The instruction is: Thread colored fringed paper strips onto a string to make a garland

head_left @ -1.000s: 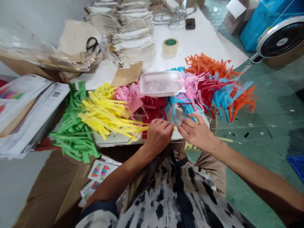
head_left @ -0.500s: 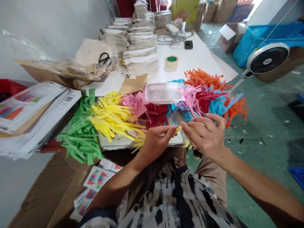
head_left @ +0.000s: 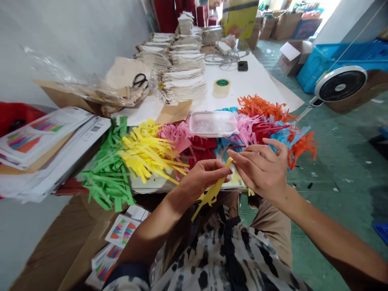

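Note:
My left hand (head_left: 202, 178) pinches a strip of yellow fringed paper (head_left: 212, 192) that hangs down toward my lap. Just to its right, my right hand (head_left: 262, 167) has thumb and fingers closed on the strip's upper end. Both hands are raised in front of a row of fringed paper piles: green (head_left: 107, 178), yellow (head_left: 148, 153), pink (head_left: 174, 135), red (head_left: 200, 147), blue (head_left: 281, 135) and orange (head_left: 263, 107). A clear plastic tray (head_left: 213, 123) rests on top of the piles.
White stacks of paper bags (head_left: 182, 76), scissors (head_left: 140, 80), a tape roll (head_left: 222, 86) and cables lie on the white table behind. Printed sheets (head_left: 45, 141) sit at the left, colour cards (head_left: 121, 232) below. A fan (head_left: 339, 85) and blue crates stand on the green floor, right.
Both hands have lifted from the pile's front edge with one yellow strip, which now hangs free below my left hand. The camera has tilted up.

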Motion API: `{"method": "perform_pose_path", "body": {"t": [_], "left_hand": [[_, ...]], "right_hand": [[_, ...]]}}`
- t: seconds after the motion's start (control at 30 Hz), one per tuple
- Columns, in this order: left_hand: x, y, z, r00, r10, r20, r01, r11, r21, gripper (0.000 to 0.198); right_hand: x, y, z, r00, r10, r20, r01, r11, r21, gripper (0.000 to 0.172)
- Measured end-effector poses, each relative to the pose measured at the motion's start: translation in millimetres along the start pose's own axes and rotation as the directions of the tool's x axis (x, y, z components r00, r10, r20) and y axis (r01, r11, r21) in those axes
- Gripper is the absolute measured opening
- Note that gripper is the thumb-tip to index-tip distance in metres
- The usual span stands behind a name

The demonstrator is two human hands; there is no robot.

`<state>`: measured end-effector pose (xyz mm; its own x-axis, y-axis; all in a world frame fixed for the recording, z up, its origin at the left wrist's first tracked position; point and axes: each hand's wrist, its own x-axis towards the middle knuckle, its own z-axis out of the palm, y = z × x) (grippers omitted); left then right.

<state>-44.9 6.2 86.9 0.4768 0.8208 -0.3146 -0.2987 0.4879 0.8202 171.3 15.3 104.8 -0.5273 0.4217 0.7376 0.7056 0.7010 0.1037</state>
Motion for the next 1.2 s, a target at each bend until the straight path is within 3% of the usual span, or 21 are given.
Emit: {"method": "perform_pose_path", "body": {"t": [0.13, 0.23, 0.33, 0.43, 0.53, 0.63, 0.7, 0.8, 0.87, 0.93, 1.07, 1.13, 1.2], "left_hand": [[0, -2, -3.4, 0.997, 0.075, -0.025, -0.072, 0.990, 0.121, 0.030], [5, -7, -6.1, 0.990, 0.131, -0.046, -0.126, 0.987, 0.100, 0.027], [15, -9, -6.8, 0.967, 0.248, -0.050, -0.246, 0.968, 0.042, 0.022], [25, -4, -5.0, 0.939, 0.337, -0.066, -0.337, 0.941, 0.016, 0.018], [30, 8, -2.0, 0.907, 0.403, -0.124, -0.403, 0.915, 0.029, 0.018], [30, 16, -1.7, 0.883, 0.442, -0.157, -0.435, 0.897, 0.076, 0.020], [29, 16, -4.6, 0.883, 0.444, -0.153, -0.431, 0.896, 0.111, 0.021], [30, 8, -12.8, 0.876, 0.451, -0.172, -0.431, 0.891, 0.144, 0.019], [32, 1, -18.7, 0.850, 0.477, -0.222, -0.447, 0.877, 0.175, 0.016], [35, -5, -23.9, 0.812, 0.509, -0.285, -0.468, 0.860, 0.201, 0.016], [39, -2, -31.4, 0.787, 0.450, -0.421, -0.435, 0.890, 0.137, 0.027], [40, 3, -35.1, 0.793, 0.399, -0.461, -0.400, 0.911, 0.100, 0.036], [38, 6, -39.1, 0.800, 0.370, -0.472, -0.378, 0.922, 0.081, 0.043]], "right_hand": [[0, 1, 5, 0.998, 0.042, 0.044, -0.049, 0.988, 0.149, 0.020], [3, -2, 11, 0.977, 0.208, 0.056, -0.214, 0.909, 0.358, 0.011], [11, -6, 20, 0.903, 0.408, 0.139, -0.406, 0.699, 0.588, 0.007], [19, -7, 31, 0.808, 0.543, 0.230, -0.513, 0.455, 0.728, 0.007], [26, -2, 40, 0.743, 0.563, 0.362, -0.567, 0.242, 0.787, 0.009], [32, 4, 45, 0.739, 0.488, 0.464, -0.588, 0.132, 0.798, 0.015], [35, 6, 48, 0.753, 0.478, 0.452, -0.585, 0.172, 0.793, 0.016], [38, 3, 54, 0.786, 0.512, 0.347, -0.561, 0.356, 0.747, 0.018], [39, -1, 60, 0.807, 0.525, 0.271, -0.539, 0.467, 0.701, 0.018], [42, -1, 68, 0.816, 0.529, 0.233, -0.529, 0.522, 0.669, 0.019], [55, 18, 89, 0.835, 0.444, 0.325, -0.539, 0.541, 0.645, 0.024], [66, 35, 103, 0.845, 0.405, 0.350, -0.535, 0.660, 0.528, 0.022], [77, 51, 120, 0.831, 0.385, 0.401, -0.515, 0.805, 0.294, 0.019]]}}
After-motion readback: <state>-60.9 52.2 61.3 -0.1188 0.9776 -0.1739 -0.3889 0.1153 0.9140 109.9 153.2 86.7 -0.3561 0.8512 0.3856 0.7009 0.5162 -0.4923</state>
